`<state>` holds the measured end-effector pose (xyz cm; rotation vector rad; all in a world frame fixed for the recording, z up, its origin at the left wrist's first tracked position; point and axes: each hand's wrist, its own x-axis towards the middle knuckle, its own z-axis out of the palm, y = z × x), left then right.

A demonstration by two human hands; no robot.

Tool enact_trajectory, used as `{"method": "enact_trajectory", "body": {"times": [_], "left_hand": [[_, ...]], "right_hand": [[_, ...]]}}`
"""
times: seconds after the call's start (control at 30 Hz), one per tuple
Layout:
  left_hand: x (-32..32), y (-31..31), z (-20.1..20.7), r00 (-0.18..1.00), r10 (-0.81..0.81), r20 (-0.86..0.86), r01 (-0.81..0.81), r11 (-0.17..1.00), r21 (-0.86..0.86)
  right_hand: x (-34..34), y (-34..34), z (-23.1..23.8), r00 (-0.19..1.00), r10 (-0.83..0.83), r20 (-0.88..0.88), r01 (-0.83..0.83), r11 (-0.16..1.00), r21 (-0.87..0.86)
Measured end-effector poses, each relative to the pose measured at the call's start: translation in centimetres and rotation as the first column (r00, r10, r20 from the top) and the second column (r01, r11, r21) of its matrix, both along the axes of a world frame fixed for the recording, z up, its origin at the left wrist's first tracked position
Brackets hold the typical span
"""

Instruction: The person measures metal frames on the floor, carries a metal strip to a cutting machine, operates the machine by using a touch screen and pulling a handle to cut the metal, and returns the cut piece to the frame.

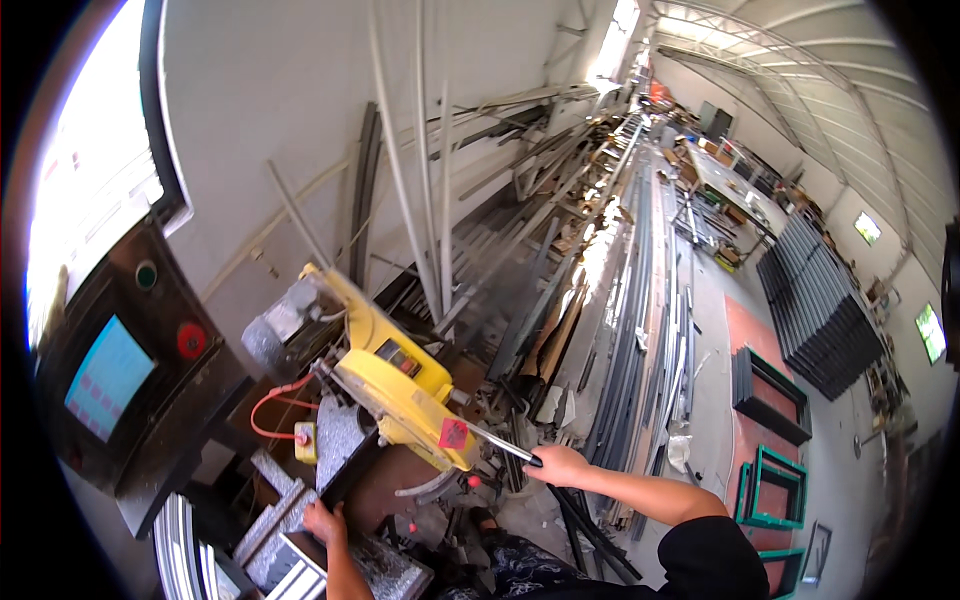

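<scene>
My right hand (560, 467) is wrapped around the black grip at the end of the metal handle (505, 443) of a yellow cut-off saw (395, 375). The saw's rounded yellow guard hangs over its grey metal bed (345, 440), with the motor (285, 325) behind. Low on the left, my left hand (325, 522) is closed at the bed's edge, its fingers curled; what they hold is hidden. Close by it lie silvery metal profiles (298, 578). A small yellow switch box (305, 441) with a red button sits on the bed, a red cable running from it.
A dark control cabinet (130, 480) with a lit screen stands at the left. Long metal bars (640, 330) cover the floor ahead, beside a heap of offcuts. Pale poles (400, 170) lean on the wall. Stacked dark frames (815, 300) and green frames (775, 485) are at right.
</scene>
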<state>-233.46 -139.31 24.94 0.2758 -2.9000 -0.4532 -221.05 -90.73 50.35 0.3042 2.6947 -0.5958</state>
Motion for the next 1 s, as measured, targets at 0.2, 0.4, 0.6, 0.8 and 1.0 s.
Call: {"method": "enact_trajectory", "body": {"times": [0.2,0.4,0.6,0.8,1.0], "left_hand": [[0.1,0.9,0.7,0.999,-0.023,0.034,0.023,1.000,0.011],[-0.1,1.8,2.3,0.995,0.000,0.103,-0.002,1.000,0.019],[-0.2,1.6,1.7,0.997,-0.012,0.076,0.009,0.999,0.032],[-0.7,-0.4,1.4,0.943,-0.059,0.329,0.075,0.996,-0.037],[-0.5,0.7,3.3,0.937,-0.117,0.328,0.135,0.990,-0.035]], "right_hand": [[0.7,0.4,-0.2,0.998,-0.054,0.029,0.054,0.998,-0.021],[1.0,1.2,-1.8,0.998,-0.055,0.024,0.057,0.997,-0.053],[1.3,1.5,-3.9,0.998,-0.038,-0.046,0.035,0.998,-0.059],[1.2,0.4,-3.3,0.996,-0.087,0.006,0.087,0.994,-0.065],[1.7,0.9,-5.0,0.997,-0.073,0.000,0.073,0.996,-0.055]]}}
